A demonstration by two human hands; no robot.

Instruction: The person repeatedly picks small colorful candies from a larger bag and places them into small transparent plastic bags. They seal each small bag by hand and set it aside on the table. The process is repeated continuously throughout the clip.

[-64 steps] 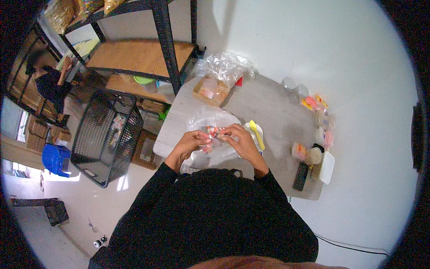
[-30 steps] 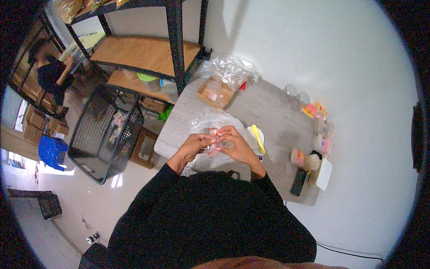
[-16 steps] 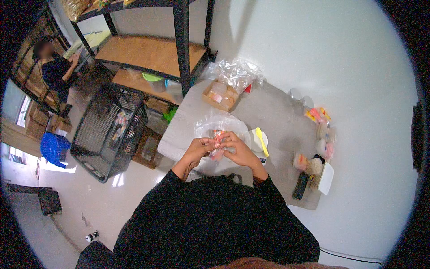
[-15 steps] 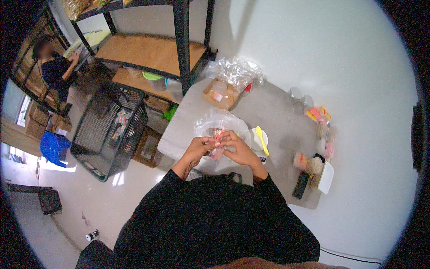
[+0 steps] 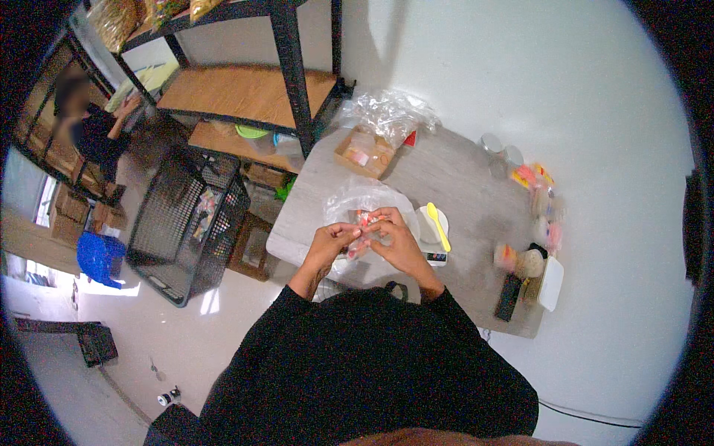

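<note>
My left hand (image 5: pixel 332 244) and my right hand (image 5: pixel 396 245) meet over the near part of the table, fingertips pinched together on a small clear plastic packet (image 5: pixel 356 247) with pinkish-orange contents. Fingers cover much of the packet, so its top edge is hard to make out. Just beyond it lies a large clear plastic bag (image 5: pixel 357 195), with some orange-red pieces (image 5: pixel 364 217) showing by my fingers. To the right of my right hand, a yellow spoon (image 5: pixel 439 227) rests on a small kitchen scale (image 5: pixel 435 258) with a round white top.
A cardboard box (image 5: pixel 362 152) and crumpled clear plastic (image 5: pixel 394 115) occupy the table's far end. Jars, colourful packets and a black box (image 5: pixel 509 297) line the right side by the wall. Left of the table (image 5: pixel 465 186) stand a black crate (image 5: pixel 160 241) and shelving (image 5: pixel 238 93); a person (image 5: pixel 97 134) is farther off.
The whole view has shifted slightly. Both hands stay pinched on the packet, with the fingers shifting only a little. The person at the far left has moved slightly.
</note>
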